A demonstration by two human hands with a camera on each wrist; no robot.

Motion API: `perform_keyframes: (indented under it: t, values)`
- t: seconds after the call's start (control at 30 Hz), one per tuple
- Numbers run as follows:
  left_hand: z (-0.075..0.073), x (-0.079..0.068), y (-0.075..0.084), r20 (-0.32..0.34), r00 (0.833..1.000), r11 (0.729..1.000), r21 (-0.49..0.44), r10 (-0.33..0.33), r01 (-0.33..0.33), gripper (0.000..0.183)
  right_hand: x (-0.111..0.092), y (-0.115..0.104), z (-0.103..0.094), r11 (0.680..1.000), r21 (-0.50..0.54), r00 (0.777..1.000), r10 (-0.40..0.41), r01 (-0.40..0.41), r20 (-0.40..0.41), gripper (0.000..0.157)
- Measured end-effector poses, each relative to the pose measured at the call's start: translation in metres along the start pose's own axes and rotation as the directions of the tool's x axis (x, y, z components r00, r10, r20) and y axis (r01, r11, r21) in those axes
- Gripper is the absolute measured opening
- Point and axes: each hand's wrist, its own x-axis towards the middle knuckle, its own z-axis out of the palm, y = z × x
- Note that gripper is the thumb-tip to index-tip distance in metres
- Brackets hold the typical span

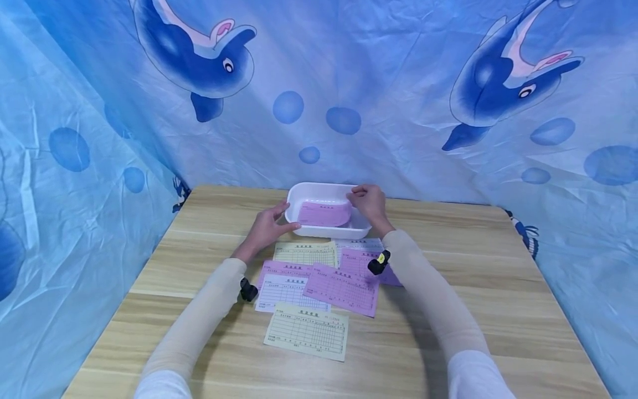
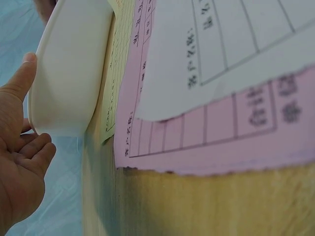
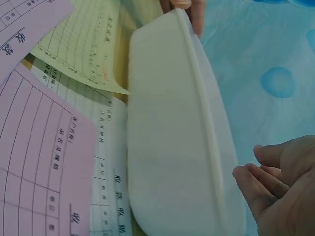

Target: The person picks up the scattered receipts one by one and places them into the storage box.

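Observation:
A white plastic tray [image 1: 329, 231] stands near the table's back edge, with a pink printed slip [image 1: 324, 213] lying inside, its right end curved. My left hand [image 1: 266, 226] holds the tray's left end, thumb along the front rim and fingers at the end wall; the left wrist view shows this thumb [image 2: 22, 76] against the rim. Over the tray's back right corner is my right hand [image 1: 370, 204], fingers loosely bent, close to the slip's right end. In the right wrist view the right hand [image 3: 288, 189] shows a gap between thumb and forefinger, with nothing visible in it.
Several printed slips overlap on the wooden table [image 1: 199, 244] before the tray: a yellow slip [image 1: 306, 332] in front, a pink slip [image 1: 344, 289] and a white slip [image 1: 279, 291] behind it. A blue dolphin-printed cloth [image 1: 399, 149] hangs behind and beside the table.

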Motion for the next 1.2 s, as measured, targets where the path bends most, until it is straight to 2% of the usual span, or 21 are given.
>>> perform_keyframes:
  t: [0.3, 0.43, 0.57, 0.73, 0.93, 1.2]
  values:
    - [0.000, -0.001, 0.001, 0.008, 1.000, 1.000, -0.007, -0.008, 0.008, 0.089, -0.014, -0.017, -0.034, 0.987, 0.148, 0.998, -0.060, 0.060, -0.005, 0.030]
    - [-0.001, 0.000, 0.000, 0.009, 1.000, 1.000, 0.000, -0.009, 0.009, 0.089, -0.030, -0.027, -0.048, 0.973, 0.212, 0.996, -0.090, 0.090, -0.010, 0.033]
    - [-0.002, 0.001, -0.001, 0.005, 1.000, 1.000, 0.001, -0.005, 0.005, 0.090, -0.048, -0.030, -0.061, 0.965, 0.234, 0.992, -0.119, 0.122, -0.031, 0.032]
    - [-0.001, 0.002, -0.001, 0.010, 1.000, 1.000, -0.011, -0.008, 0.008, 0.090, -0.074, -0.016, -0.075, 0.967, 0.214, 0.991, -0.132, 0.135, -0.026, 0.034]
    - [0.000, 0.004, -0.002, 0.005, 1.000, 1.000, -0.006, 0.012, -0.012, 0.089, -0.109, 0.004, -0.086, 0.984, 0.142, 0.994, -0.105, 0.104, -0.002, 0.034]
    - [0.000, 0.005, -0.003, 0.008, 1.000, 1.000, -0.001, 0.013, -0.013, 0.088, -0.152, 0.031, -0.081, 0.997, 0.049, 0.997, -0.062, 0.060, 0.041, 0.030]
